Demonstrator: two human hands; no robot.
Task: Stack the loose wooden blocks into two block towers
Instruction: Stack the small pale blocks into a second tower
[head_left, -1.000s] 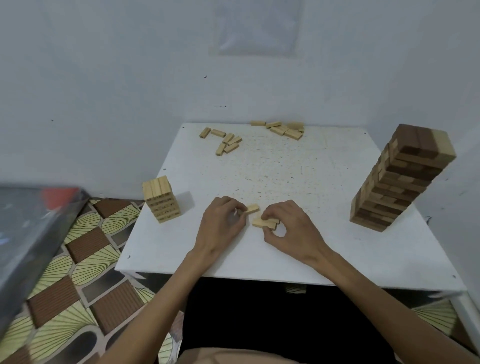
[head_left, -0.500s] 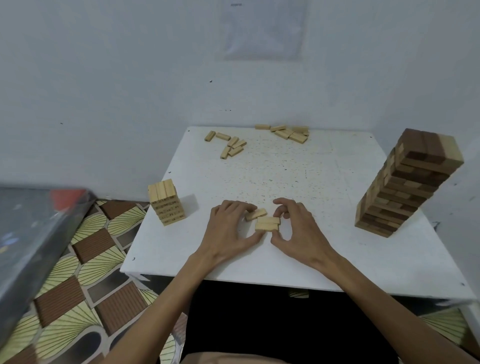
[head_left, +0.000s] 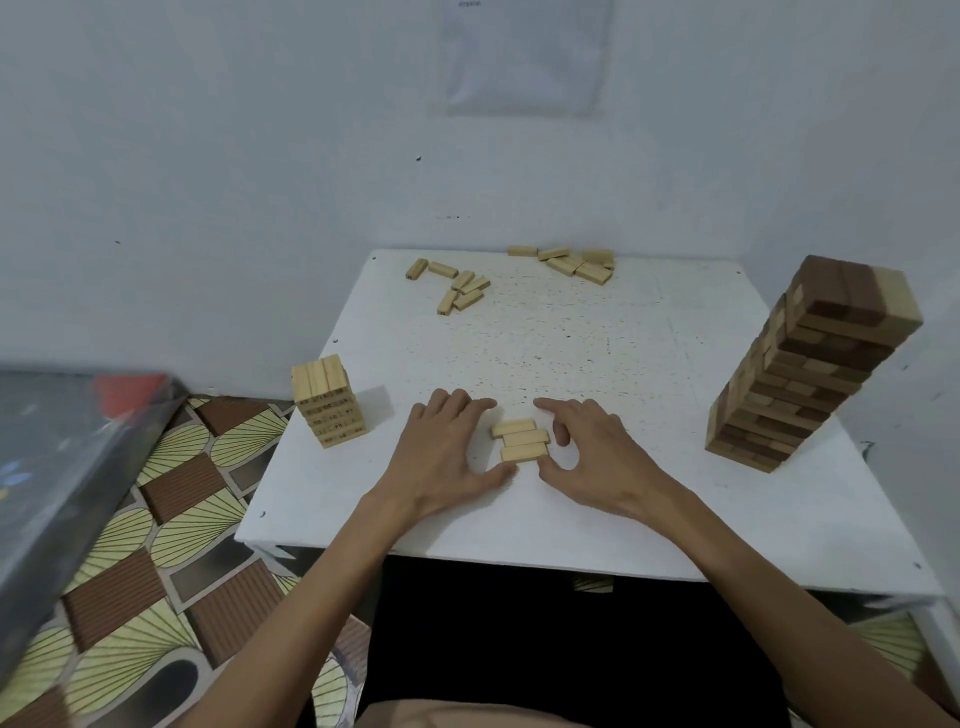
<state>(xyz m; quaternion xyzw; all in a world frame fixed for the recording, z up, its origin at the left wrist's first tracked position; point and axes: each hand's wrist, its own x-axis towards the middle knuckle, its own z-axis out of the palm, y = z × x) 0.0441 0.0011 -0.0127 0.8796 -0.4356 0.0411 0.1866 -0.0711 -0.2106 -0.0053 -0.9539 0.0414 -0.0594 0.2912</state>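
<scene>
Far left, beside the square white table (head_left: 597, 353): a slanted grey panel (head_left: 62, 467) with a red patch near its top, above a floor mat (head_left: 171, 519) patterned with brown ribbed squares and yellow fan shapes.
Left edge of the table: a short tower of pale wooden blocks (head_left: 328, 408) stands upright, with three blocks across its top layer and dark printed marks on its side faces.
Back left of the table: a scatter of loose pale wooden blocks (head_left: 457, 291) lies flat at mixed angles, some of them touching.
Left hand (head_left: 447, 457): palm down on the table, fingers straight and slightly spread, holding nothing. Its thumb tip meets the left end of the nearest block in the row.
Between the hands: a row of three pale wooden blocks (head_left: 522, 440) lies flat near the front middle of the table, long sides touching and ends slightly staggered.
Wall above: a pale sheet of paper (head_left: 524, 57), its print too small to read.
Back middle of the table: a second scatter of pale blocks (head_left: 571, 261) sits by the far edge, a few of them overlapping.
Right hand (head_left: 592, 457): relaxed and wide, gripping nothing. The index finger stretches past the far block, the middle finger bends beside the row's right ends, and the thumb tip is at the nearest block's right end. Whether it makes contact there cannot be told.
Right side of the table: a tall tower of mixed dark and pale wooden blocks (head_left: 810, 364) stands well apart from both hands.
</scene>
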